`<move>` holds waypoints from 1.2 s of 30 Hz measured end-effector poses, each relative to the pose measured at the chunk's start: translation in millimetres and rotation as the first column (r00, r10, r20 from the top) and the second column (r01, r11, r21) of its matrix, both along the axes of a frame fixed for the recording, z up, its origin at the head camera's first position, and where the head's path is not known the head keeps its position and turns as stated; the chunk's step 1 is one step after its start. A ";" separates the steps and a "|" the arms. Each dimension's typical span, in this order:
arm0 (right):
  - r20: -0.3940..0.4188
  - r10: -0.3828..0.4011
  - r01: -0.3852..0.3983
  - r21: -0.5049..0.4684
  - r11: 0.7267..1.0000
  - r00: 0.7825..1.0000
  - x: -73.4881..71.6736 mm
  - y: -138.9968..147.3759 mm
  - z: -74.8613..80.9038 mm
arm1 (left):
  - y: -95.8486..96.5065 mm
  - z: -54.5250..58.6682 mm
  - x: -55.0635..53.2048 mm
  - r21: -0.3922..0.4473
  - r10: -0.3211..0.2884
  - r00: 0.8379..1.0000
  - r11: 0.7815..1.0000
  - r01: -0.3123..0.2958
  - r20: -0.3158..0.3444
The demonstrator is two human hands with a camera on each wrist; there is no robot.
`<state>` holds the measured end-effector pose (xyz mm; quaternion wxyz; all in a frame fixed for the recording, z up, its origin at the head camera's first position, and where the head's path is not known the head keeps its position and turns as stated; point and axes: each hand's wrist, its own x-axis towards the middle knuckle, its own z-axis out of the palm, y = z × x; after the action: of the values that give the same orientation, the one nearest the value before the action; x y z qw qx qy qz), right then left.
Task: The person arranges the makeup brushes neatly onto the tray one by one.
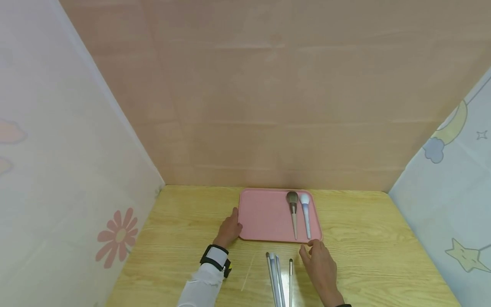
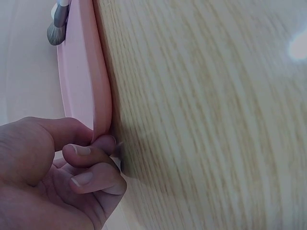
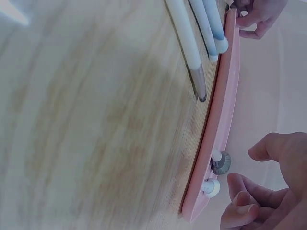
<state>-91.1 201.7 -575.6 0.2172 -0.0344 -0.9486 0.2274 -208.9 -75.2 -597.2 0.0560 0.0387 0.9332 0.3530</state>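
Note:
My left hand (image 1: 229, 229) pinches the left edge of a pink tray (image 1: 264, 215) between thumb and fingers, as the left wrist view shows close up. On the right part of the tray lie a makeup brush with a fluffy dark head (image 1: 292, 198) and a makeup brush with a white head (image 1: 304, 199), heads toward the back. Near the tray's front right corner is my right hand (image 1: 321, 264). Its thumb and index finger are spread apart with nothing between them, the fingertips close to the tray's rim.
Several slim makeup brushes lie on the wooden table (image 1: 368, 243) in front of the tray, among them a brush with a small dark tip (image 1: 290, 273) set apart from a group (image 1: 274, 273). A brown wall stands behind the table, with patterned walls at both sides.

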 end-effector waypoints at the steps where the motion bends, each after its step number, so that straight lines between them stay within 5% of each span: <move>1: 0.005 0.003 -0.003 -0.003 1.000 1.000 1.5 -1.0 0.6 | -0.1 0.0 0.2 -0.006 -0.002 1.000 1.000 0.002 -0.011; 8: 0.158 -0.013 0.020 -0.042 0.999 0.987 11.2 -6.1 5.0 | 0.5 0.6 -0.2 0.005 0.002 1.000 1.000 -0.002 -0.016; 15: 0.201 0.017 -0.009 -0.039 0.999 0.979 20.1 -10.1 5.6 | 0.6 -0.3 -2.1 0.007 0.005 1.000 1.000 -0.005 -0.003; 36: 0.419 0.058 -0.035 -0.063 0.997 0.906 41.2 -22.1 1.3 | -0.2 -2.4 1.2 0.012 0.016 1.000 1.000 -0.016 -0.004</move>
<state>-49.9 179.6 -574.3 0.0015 -0.0657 -0.9672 0.2455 -207.8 -75.3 -599.6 0.0508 0.0324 0.9315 0.3588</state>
